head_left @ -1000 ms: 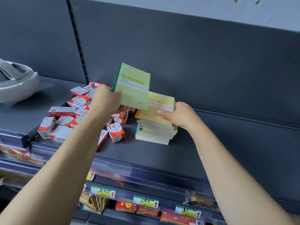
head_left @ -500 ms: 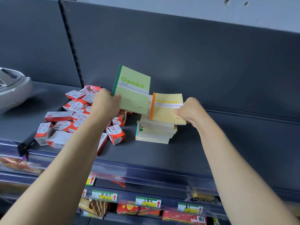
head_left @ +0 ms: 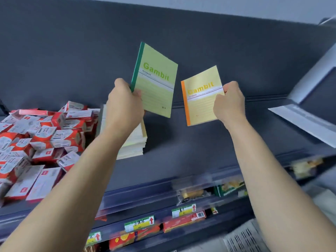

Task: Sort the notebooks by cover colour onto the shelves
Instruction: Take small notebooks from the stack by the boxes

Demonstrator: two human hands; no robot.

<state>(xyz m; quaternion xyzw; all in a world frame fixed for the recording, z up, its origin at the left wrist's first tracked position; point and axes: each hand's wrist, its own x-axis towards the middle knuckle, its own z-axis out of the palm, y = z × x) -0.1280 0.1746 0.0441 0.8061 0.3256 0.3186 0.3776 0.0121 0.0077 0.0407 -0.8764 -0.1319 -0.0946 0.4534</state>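
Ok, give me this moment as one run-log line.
left hand: holds green notebook | right hand: holds yellow notebook | notebooks: in air, apart | stack: on shelf | placed: neither yet

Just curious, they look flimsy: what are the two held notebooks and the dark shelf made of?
Green-spined pale green notebook and orange-spined yellow notebook: likely thin matte card, printed, no glare. Dark grey shelf: probably painted metal, smooth, faint sheen.

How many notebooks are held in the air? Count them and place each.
2. The green notebook is in the left hand, the yellow notebook in the right hand. More lie in a stack on the shelf, partly hidden behind the left arm.
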